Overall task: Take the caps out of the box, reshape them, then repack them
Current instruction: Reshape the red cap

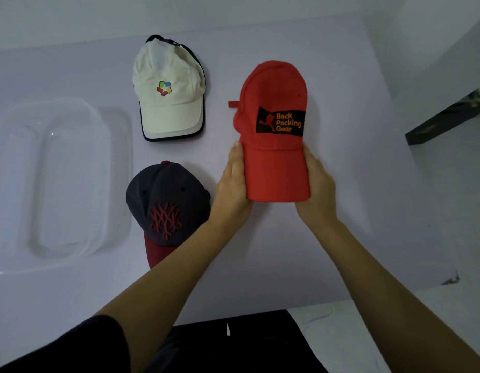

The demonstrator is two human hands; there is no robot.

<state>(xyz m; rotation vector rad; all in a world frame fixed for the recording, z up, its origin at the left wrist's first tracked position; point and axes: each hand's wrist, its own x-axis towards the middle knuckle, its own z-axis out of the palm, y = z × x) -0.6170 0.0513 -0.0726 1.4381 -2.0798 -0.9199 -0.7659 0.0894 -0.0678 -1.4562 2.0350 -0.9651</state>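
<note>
A red cap (pixel 274 98) with a black "Back Packing Gear" patch sits at the right of the white table, its brim toward me. My left hand (pixel 233 189) presses the brim's left edge and my right hand (pixel 318 188) presses its right edge, so the brim is squeezed between them. A white cap (pixel 170 103) with a coloured logo and dark trim lies at the back centre. A dark grey cap (pixel 166 203) with a red embroidered emblem and maroon brim lies near the front centre, its brim partly hidden by my left forearm. A clear plastic box (pixel 26 184) stands empty at the left.
The white table (pixel 341 238) ends at its right edge near a dark bar (pixel 446 122) on the floor. The table's front edge runs just above my dark clothing (pixel 233 345).
</note>
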